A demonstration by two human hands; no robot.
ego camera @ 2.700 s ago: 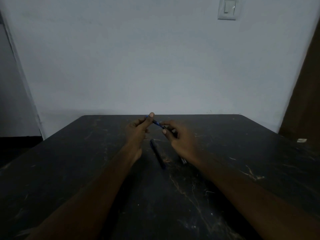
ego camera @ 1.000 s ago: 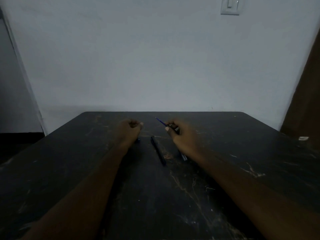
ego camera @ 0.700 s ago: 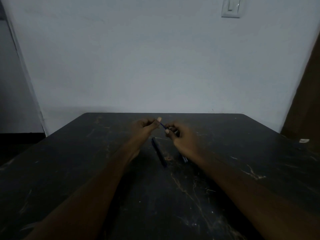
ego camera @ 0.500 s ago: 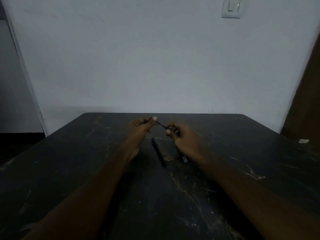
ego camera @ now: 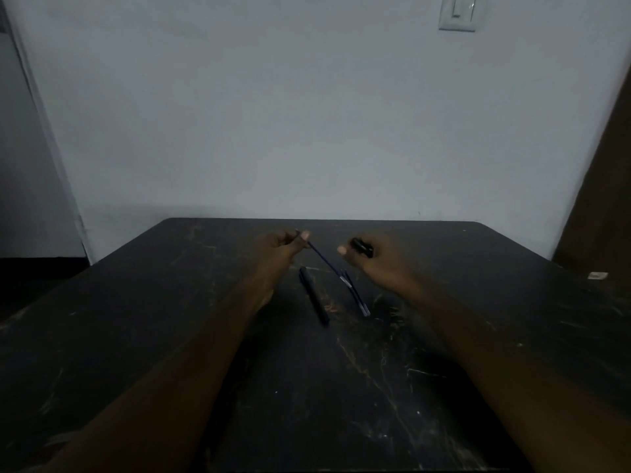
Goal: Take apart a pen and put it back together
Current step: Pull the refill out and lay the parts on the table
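My left hand (ego camera: 280, 249) pinches the upper end of a thin blue ink refill (ego camera: 324, 259), which slants down to the right above the table. My right hand (ego camera: 379, 259) is apart from it and holds a short dark pen piece (ego camera: 362, 248) in its fingers. A dark pen barrel (ego camera: 314, 295) lies on the black table (ego camera: 341, 387) between my forearms. A second thin pen part (ego camera: 356, 295) with a pale tip lies just right of the barrel.
The table's far edge meets a pale wall. A small white object (ego camera: 597, 275) lies near the table's right edge. A light switch (ego camera: 457, 11) is high on the wall. A dark door stands at the right.
My hands have drawn apart. The blue refill now stays in my left hand alone, and my right hand has moved right with the short dark piece.
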